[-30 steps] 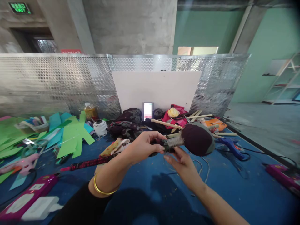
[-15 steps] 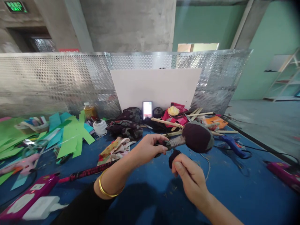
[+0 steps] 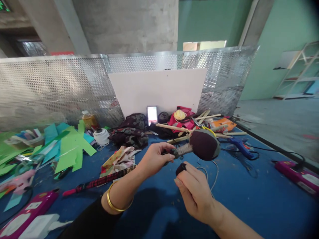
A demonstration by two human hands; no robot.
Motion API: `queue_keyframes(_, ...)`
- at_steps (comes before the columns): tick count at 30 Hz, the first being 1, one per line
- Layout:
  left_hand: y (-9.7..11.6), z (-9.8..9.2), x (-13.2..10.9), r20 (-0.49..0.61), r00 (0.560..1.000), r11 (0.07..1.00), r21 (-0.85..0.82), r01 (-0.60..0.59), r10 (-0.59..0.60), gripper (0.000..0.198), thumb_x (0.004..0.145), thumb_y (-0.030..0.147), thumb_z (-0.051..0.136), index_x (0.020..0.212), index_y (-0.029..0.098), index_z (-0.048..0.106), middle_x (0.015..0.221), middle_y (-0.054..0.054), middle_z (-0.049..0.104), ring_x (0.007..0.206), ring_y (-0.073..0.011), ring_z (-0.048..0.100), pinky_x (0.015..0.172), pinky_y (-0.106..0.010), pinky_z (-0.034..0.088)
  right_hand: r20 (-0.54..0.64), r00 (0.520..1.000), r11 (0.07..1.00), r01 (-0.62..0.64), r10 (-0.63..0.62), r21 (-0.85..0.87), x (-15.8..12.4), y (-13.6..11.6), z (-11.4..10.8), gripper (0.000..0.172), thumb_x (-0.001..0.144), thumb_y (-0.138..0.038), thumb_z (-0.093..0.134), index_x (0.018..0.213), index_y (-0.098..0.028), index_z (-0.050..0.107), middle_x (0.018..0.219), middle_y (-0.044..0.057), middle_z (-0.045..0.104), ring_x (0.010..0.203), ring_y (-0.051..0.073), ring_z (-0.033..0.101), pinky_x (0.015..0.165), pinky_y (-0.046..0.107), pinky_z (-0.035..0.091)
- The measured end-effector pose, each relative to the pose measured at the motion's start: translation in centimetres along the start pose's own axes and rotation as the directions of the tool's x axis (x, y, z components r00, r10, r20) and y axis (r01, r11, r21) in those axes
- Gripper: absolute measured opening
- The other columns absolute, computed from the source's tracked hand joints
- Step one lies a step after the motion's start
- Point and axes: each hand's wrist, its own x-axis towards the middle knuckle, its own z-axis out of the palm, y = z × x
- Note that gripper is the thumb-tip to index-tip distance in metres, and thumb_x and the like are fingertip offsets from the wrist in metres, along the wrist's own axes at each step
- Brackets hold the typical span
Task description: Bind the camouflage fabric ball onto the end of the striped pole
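Observation:
My left hand [image 3: 155, 158] grips a long stick wrapped in red-and-black fabric [image 3: 99, 181]. At the stick's far end sits a round dark-maroon padded head [image 3: 203, 144], bound at the neck with pale twine. My right hand [image 3: 193, 191] is just below that neck, fingers pinched on a small dark scrap of cloth [image 3: 180, 168]. A loose loop of pale string [image 3: 211, 171] lies on the blue table [image 3: 249, 205] beside my right hand.
Green and teal paper strips [image 3: 72, 149] lie at the left with scissors and a pink glue gun [image 3: 17, 177]. A twine spool [image 3: 101, 136], fabric heaps [image 3: 132, 132], wooden sticks [image 3: 174, 128] and a blue glue gun [image 3: 239, 147] sit at the back. Pink power strips [image 3: 296, 174] flank the sides. A perforated metal screen [image 3: 50, 86] backs the table.
My right hand left the stick's neck, dropped lower and now pinches a small dark scrap. The stick with its padded head stayed in my left hand; the view shifted slightly right.

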Motion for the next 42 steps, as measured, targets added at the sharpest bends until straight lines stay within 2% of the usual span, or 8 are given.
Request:
queue_keyframes(6, 0.4, -0.5, -0.7, 0.129, 0.988, 0.978, 0.179, -0.110, 0.088, 0.023, 0.073, 0.018, 0.055, 0.094, 0.015, 0.062, 0.071, 0.002, 0.060, 0.062, -0.0103, 0.049, 0.059, -0.022, 0.037, 0.073, 0.966, 0.963, -0.255, 0.250, 0.082, 2.4, 0.1, -3.2, 0.023, 0.094, -0.018, 0.036, 0.075, -0.020, 0.049, 0.069, 0.001, 0.055, 0.065, 0.013, 0.051, 0.060, 0.025, 0.038)
queue_keyframes(12, 1.3, -0.8, -1.3, 0.191, 0.979, 0.885, 0.440, -0.153, 0.074, 0.025, 0.073, 0.020, 0.055, 0.096, 0.018, 0.064, 0.077, 0.001, 0.063, 0.068, -0.0139, 0.051, 0.064, -0.024, 0.040, 0.103, 0.958, 0.913, -0.218, 0.268, -0.344, 5.1, 0.7, -5.0, 0.029, 0.093, -0.027, 0.039, 0.069, -0.018, 0.052, 0.061, 0.000, 0.048, 0.056, 0.013, 0.044, 0.053, 0.024, 0.028)
queue_keyframes(16, 1.6, -0.6, -1.5, 0.189, 0.976, 0.811, 0.552, -0.194, 0.105, 0.023, 0.075, 0.022, 0.056, 0.097, 0.021, 0.064, 0.085, 0.000, 0.066, 0.076, -0.0169, 0.056, 0.067, -0.025, 0.040, 0.113, 0.948, 0.856, -0.212, 0.298, -0.472, 6.2, 1.5, -4.8, 0.029, 0.093, -0.027, 0.039, 0.070, -0.018, 0.053, 0.064, 0.002, 0.051, 0.059, 0.014, 0.047, 0.053, 0.024, 0.026)
queue_keyframes(20, 1.8, -0.1, -2.0, 0.142, 0.982, 0.690, 0.700, -0.186, 0.122, 0.023, 0.077, 0.024, 0.055, 0.099, 0.025, 0.062, 0.086, 0.001, 0.068, 0.078, -0.0187, 0.059, 0.065, -0.026, 0.038, 0.180, 0.905, 0.803, -0.233, 0.386, -0.549, 7.0, 2.3, -4.2, 0.025, 0.092, -0.023, 0.042, 0.071, -0.017, 0.054, 0.068, 0.003, 0.058, 0.065, 0.016, 0.053, 0.054, 0.025, 0.025)
queue_keyframes(24, 1.6, 0.3, -2.3, 0.189, 0.968, 0.547, 0.800, -0.249, 0.164, 0.020, 0.081, 0.026, 0.052, 0.099, 0.026, 0.060, 0.082, 0.001, 0.069, 0.076, -0.0204, 0.062, 0.060, -0.027, 0.036, 0.227, 0.855, 0.733, -0.230, 0.466, -0.640, 7.7, 2.9, -3.9, 0.023, 0.091, -0.022, 0.044, 0.076, -0.017, 0.059, 0.074, 0.005, 0.063, 0.070, 0.017, 0.056, 0.055, 0.027, 0.026)
queue_keyframes(32, 1.3, 1.1, -2.6, 0.283, 0.927, 0.265, 0.900, -0.345, 0.246, 0.023, 0.086, 0.024, 0.046, 0.110, 0.025, 0.049, 0.086, 0.000, 0.069, 0.076, -0.0238, 0.065, 0.052, -0.028, 0.033, 0.323, 0.748, 0.705, -0.261, 0.579, -0.660, 8.4, 4.1, -3.7, 0.023, 0.091, -0.025, 0.045, 0.081, -0.017, 0.064, 0.081, 0.007, 0.069, 0.077, 0.020, 0.062, 0.056, 0.027, 0.032)
queue_keyframes(37, 1.3, 1.4, -2.5, 0.290, 0.925, 0.191, 0.921, -0.340, 0.247, 0.029, 0.087, 0.023, 0.046, 0.115, 0.024, 0.044, 0.083, -0.001, 0.068, 0.073, -0.0242, 0.065, 0.050, -0.028, 0.034, 0.337, 0.725, 0.704, -0.279, 0.600, -0.653, 8.3, 4.4, -3.6, 0.023, 0.090, -0.026, 0.047, 0.082, -0.016, 0.066, 0.082, 0.008, 0.070, 0.078, 0.022, 0.063, 0.058, 0.027, 0.036)
queue_keyframes(42, 1.2, 1.4, -2.3, 0.332, 0.908, 0.193, 0.903, -0.384, 0.255, 0.025, 0.088, 0.021, 0.044, 0.112, 0.025, 0.050, 0.091, -0.002, 0.068, 0.082, -0.0227, 0.066, 0.057, -0.028, 0.040, 0.337, 0.712, 0.709, -0.315, 0.616, -0.631, 7.9, 4.6, -3.3, 0.024, 0.090, -0.025, 0.046, 0.082, -0.015, 0.067, 0.082, 0.011, 0.070, 0.079, 0.023, 0.063, 0.060, 0.028, 0.038)
